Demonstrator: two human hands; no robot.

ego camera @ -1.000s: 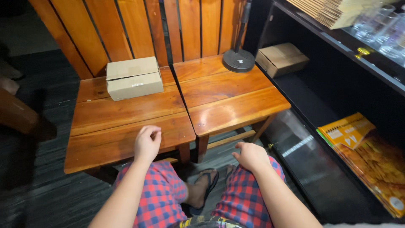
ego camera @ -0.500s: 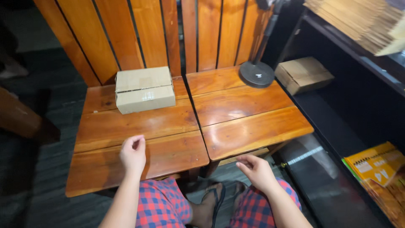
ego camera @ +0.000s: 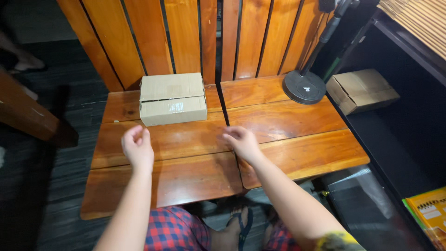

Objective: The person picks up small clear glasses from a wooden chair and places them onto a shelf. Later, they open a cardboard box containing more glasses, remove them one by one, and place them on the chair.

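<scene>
At the far left of the frame a dark wooden beam [ego camera: 25, 114] slants over the grey floor [ego camera: 55, 65]. To its right stands the left wooden counter [ego camera: 139, 186], made of broad reddish planks, with a slatted wooden backrest [ego camera: 186, 37] rising behind it across the upper middle of the frame. A closed cardboard box [ego camera: 173, 98], sealed with clear tape, sits at the back of this counter, just in front of the slats. The left hand [ego camera: 137, 148] hovers below the box, in the lower left centre of the frame, with fingers curled loosely inward and holding nothing; it is near the box but apart from it. The right hand [ego camera: 241, 143] lies at the centre of the frame over the seam where the two counters meet, fingers bent and relaxed, empty as well. The right counter [ego camera: 306, 153] carries a round black stand base [ego camera: 304, 87] at its back edge, with a dark pole rising toward the upper right. Further right, a second, smaller cardboard box [ego camera: 362, 90] rests on a dark shelf [ego camera: 409, 139]. A yellow-orange package [ego camera: 429, 214] shows in the lower right corner.
</scene>
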